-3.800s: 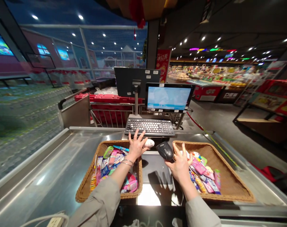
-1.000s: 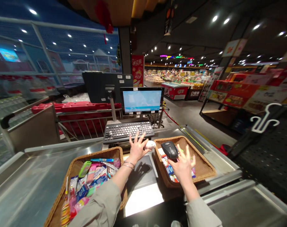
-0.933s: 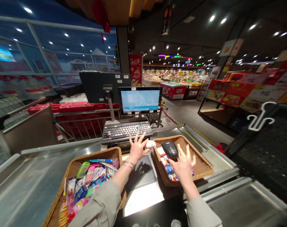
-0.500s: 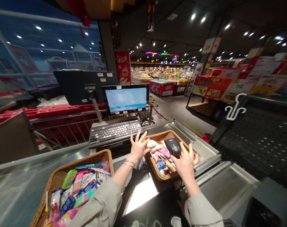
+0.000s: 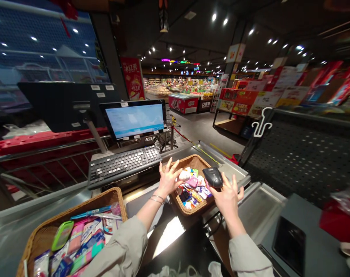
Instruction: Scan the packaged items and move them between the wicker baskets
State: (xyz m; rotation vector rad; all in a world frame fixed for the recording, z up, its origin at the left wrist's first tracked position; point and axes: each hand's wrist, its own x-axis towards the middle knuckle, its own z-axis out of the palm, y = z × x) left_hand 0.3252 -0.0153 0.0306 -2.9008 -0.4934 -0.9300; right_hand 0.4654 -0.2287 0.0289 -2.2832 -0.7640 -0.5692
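Mouse (image 5: pixel 213 177), black — underside out of view

The left hand (image 5: pixel 166 181) hides part of the right basket (image 5: pixel 199 161), and distant goods (image 5: pixel 192 87) seem blurred beyond telling.

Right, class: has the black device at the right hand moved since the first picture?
Yes: against the keyboard, the black device has moved rightward, farther from the keyboard's right end.

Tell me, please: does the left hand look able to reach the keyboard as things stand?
Probably yes: the keyboard ends near the left hand, with nothing visible blocking the way. However, the white object that this hand appears to hold may hinder typing.
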